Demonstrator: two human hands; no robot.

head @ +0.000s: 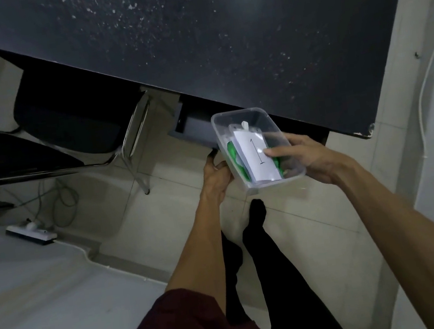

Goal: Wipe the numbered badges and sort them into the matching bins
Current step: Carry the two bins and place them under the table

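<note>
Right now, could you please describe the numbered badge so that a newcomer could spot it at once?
Find the black table; just off its near edge the left hand and right hand hold a clear bin. The badge lies inside it, touched by the right hand. It is the white card with a handwritten 1, beside a green strap.

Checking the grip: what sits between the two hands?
Head view: the clear bin, holding the badge marked 1, lies between left hand and right hand.
</note>
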